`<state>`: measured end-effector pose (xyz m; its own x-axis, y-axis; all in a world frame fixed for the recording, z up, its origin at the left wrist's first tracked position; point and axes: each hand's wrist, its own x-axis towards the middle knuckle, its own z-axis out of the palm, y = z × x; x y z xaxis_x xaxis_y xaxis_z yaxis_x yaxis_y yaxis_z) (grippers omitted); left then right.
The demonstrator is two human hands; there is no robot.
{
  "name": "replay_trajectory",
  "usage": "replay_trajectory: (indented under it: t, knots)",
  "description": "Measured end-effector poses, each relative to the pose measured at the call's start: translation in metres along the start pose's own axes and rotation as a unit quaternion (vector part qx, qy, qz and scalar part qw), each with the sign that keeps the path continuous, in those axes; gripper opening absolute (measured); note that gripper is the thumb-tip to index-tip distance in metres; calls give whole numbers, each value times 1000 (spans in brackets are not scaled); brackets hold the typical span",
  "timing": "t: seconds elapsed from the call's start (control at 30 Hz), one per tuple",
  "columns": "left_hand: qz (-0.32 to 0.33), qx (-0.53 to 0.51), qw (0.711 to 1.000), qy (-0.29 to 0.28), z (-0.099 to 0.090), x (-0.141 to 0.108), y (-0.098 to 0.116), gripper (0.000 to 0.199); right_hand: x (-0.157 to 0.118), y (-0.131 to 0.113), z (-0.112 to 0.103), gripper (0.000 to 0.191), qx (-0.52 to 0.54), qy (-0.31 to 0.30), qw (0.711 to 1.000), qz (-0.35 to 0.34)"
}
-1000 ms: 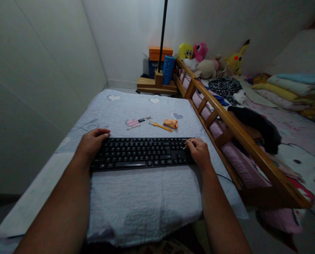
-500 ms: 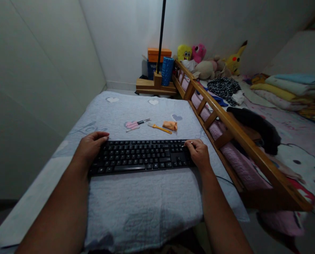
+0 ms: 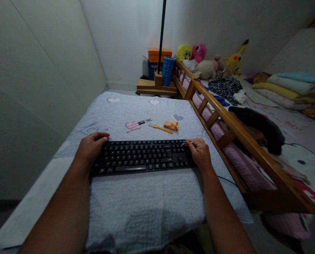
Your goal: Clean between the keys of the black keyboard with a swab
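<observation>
A black keyboard [image 3: 136,157] lies flat across the cloth-covered table. My left hand [image 3: 92,146] grips its left end, thumb along the back corner and the other fingers mostly hidden. Over the number keys at the right end, my right hand [image 3: 200,151] is closed in a pinch on a thin white stick with pale tips, apparently a cotton swab [image 3: 184,143]. Behind the keyboard lie another cotton swab [image 3: 133,129], a slim tool with a dark grip and metal ends [image 3: 141,122], a yellow-orange brush [image 3: 161,129] and a crumpled orange bundle [image 3: 171,125].
A pale quilted cloth [image 3: 147,197] covers the table. Along the right side runs a wooden bed rail [image 3: 221,109], with bedding and plush toys beyond. A black pole [image 3: 161,35] on a wooden base stands behind, beside a blue roller [image 3: 168,72]. The keyboard's cable [image 3: 227,179] trails right.
The view has shifted very slightly. My right hand stays at the number keys with the cotton swab, its tip moved a little. My left hand keeps its place on the keyboard.
</observation>
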<state>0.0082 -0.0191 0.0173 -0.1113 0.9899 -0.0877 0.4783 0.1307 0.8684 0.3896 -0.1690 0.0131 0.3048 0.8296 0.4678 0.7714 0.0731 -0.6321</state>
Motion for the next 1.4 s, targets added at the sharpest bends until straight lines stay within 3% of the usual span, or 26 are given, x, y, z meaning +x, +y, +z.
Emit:
replay_trajectory:
  t: [0.3, 0.53, 0.83, 0.97, 1.2, 1.4]
  knots:
    - [8, 22, 1000, 10, 1, 0, -6, 41, -1, -1, -3, 25, -2, -10, 1000, 12]
    - [36, 118, 992, -27, -2, -2, 3, 35, -1, -5, -8, 26, -1, -30, 999, 23]
    - [63, 252, 960, -105, -3, -1, 24, 35, -2, -4, -10, 26, -3, -36, 999, 21]
    - [71, 262, 956, -114, -2, 4, 22, 31, -2, -3, -11, 27, -2, -42, 999, 18]
    - [79, 273, 943, -177, -9, 5, 23, 39, -3, -3, -10, 27, -1, -45, 999, 18]
    - [61, 237, 958, -147, -9, -2, 19, 47, -4, -6, -9, 27, 11, -65, 998, 15]
